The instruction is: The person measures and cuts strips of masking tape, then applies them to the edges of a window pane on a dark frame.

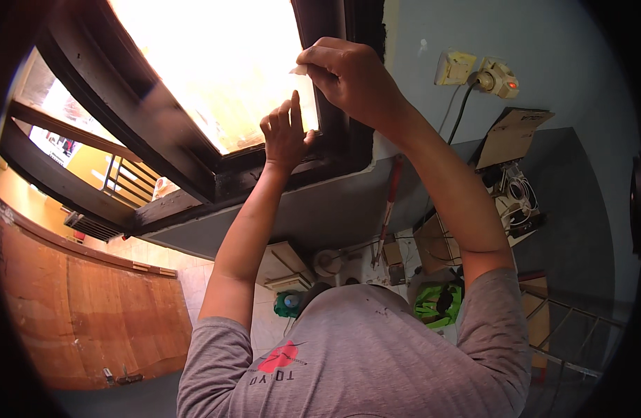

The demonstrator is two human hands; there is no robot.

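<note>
My left hand (285, 136) is raised to the bright window pane (216, 76), near its lower right corner. Its fingers are partly stretched and apart, with nothing held in them; it appears to touch the pane. Higher up and to the right, my right hand (352, 76) pinches a small thin pale piece (299, 70) between thumb and fingers, close to the pane's right edge. Too little of that piece shows to tell its kind. Dark wood of the window frame (188, 132) surrounds the glass, whose surface is largely washed out by glare.
A wall socket with a plugged-in adapter (498, 78) and black cable is at right. Below stand a cardboard piece (512, 136), tangled white cables (519, 191), a red-and-white pole (390, 202) and a green bag (435, 304). A wooden door (90, 299) is at lower left.
</note>
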